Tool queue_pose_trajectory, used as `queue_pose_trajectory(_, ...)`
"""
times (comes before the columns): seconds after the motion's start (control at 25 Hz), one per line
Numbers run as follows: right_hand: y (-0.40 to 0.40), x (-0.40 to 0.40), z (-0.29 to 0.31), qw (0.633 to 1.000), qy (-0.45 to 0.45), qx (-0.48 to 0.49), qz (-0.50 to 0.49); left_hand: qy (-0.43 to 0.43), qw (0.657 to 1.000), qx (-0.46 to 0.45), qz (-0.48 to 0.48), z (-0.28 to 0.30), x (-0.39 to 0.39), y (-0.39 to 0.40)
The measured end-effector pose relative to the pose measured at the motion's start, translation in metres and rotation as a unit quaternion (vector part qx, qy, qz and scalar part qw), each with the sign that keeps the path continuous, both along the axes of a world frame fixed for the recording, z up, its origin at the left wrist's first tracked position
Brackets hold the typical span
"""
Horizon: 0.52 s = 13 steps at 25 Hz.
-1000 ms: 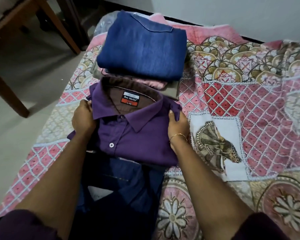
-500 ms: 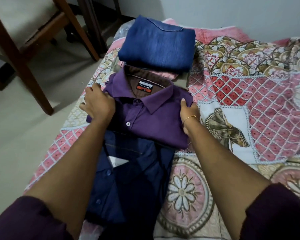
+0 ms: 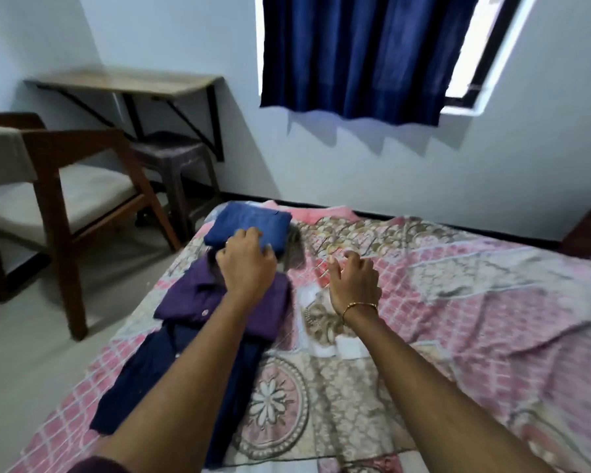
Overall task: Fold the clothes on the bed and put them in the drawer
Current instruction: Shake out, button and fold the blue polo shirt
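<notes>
Three folded garments lie in a row along the left edge of the bed. The purple shirt serves as the landmark: a blue folded garment lies just beyond it, toward the wall, on top of other pieces whose number cannot be told, and a navy shirt lies on the near side of it, touching or slightly tucked under its edge. No drawer is seen in this view.

The left hand is held over the far end of the purple shirt, its fingers loosely curled and reaching onto the near edge of the blue garment; whether cloth is actually pinched cannot be told, since the picture is blurred. The right hand is raised to the right of the purple shirt, above the bedspread, with fingers spread and bent and nothing held.

Several risks are judged from this arrangement. The row is set close to the bed's edge, so a sideways pull could send a garment onto the floor. If the blue garment is lifted by one edge with one hand only, its folds are likely to open and the pieces beneath may be dragged askew. The navy shirt looks the loosest fold, and could be undone if the purple shirt is slid across it. A two-handed lift from beneath would be safer.
</notes>
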State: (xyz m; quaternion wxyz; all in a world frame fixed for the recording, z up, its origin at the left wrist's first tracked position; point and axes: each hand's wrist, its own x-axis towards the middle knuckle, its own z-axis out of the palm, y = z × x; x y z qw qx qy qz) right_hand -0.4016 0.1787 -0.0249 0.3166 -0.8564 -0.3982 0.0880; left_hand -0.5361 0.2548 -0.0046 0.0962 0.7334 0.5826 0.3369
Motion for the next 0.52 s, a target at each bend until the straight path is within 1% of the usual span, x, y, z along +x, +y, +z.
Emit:
queue_pose_trajectory(0.12, -0.056, 0.034, 0.070, 0.997, -0.069, 0.022, -0.001, -0.001, 0.998, 0.036, -0.052, 0.063, 0.053, -0.055)
queue_pose_trajectory(0.24, -0.136, 0.079, 0.147, 0.988, -0.145, 0.058, -0.015, -0.006, 0.991, 0.064, -0.121, 0.132, 0.115, -0.128)
queue_pose_trajectory(0.36, -0.209, 0.120, 0.209, 0.982, -0.167, 0.076, -0.038, -0.025, 0.980, 0.085, -0.176, 0.185, 0.174, -0.195)
queue_pose_trajectory(0.52, -0.284, 0.151, 0.254, 0.977, -0.193, 0.062, -0.064, -0.003, 0.968, 0.096, -0.230, 0.225, 0.228, -0.274)
